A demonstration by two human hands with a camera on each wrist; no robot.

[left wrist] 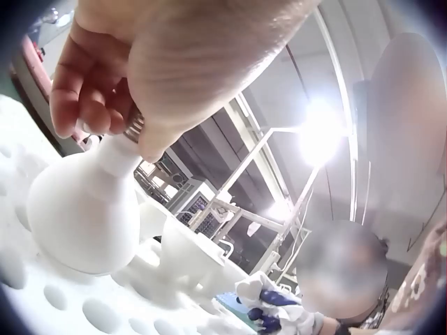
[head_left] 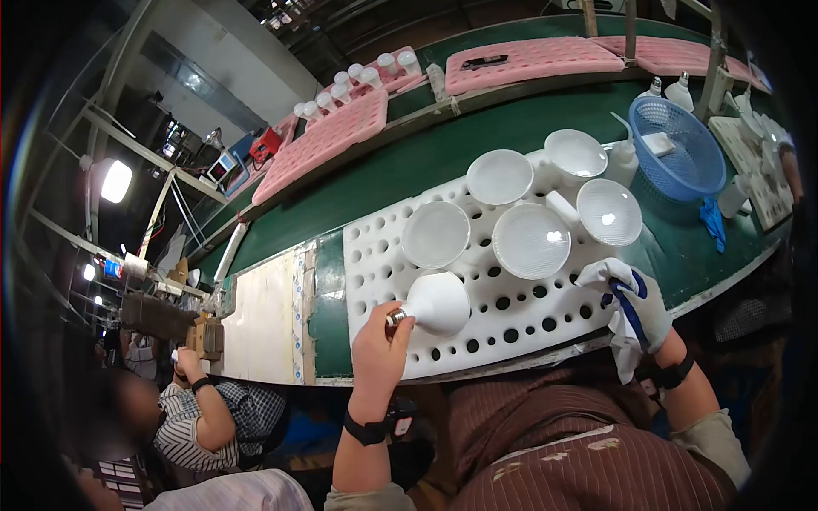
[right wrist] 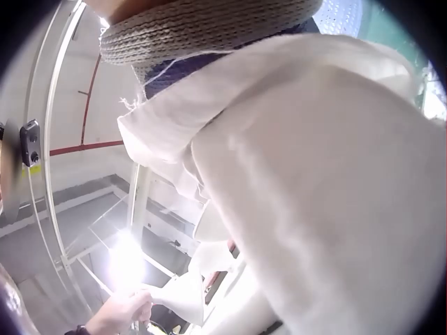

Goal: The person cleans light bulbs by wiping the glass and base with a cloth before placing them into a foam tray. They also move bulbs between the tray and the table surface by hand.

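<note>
My left hand (head_left: 377, 356) pinches a white reflector bulb (head_left: 444, 305) by its metal screw base, with the wide end tilted low over a white foam board (head_left: 417, 367). In the left wrist view, thumb and fingers close round the threaded base, and the bulb's white body (left wrist: 85, 209) hangs beneath them. My right hand (head_left: 652, 317), in a white glove with blue marks, grips a crumpled white cloth (head_left: 626, 351) at the board's right side. That cloth (right wrist: 328, 181) hides most of the hand in the right wrist view. Several reflector bulbs (head_left: 532, 241) stand lens-up on the board.
Behind the board, pink foam trays (head_left: 328, 145) line a raised shelf, one holding several small white bulbs (head_left: 370, 77). A blue plastic basket (head_left: 677, 175) and a white bottle (head_left: 624, 162) stand at right on the green table (head_left: 311, 238). Another person (head_left: 213, 417) sits at left.
</note>
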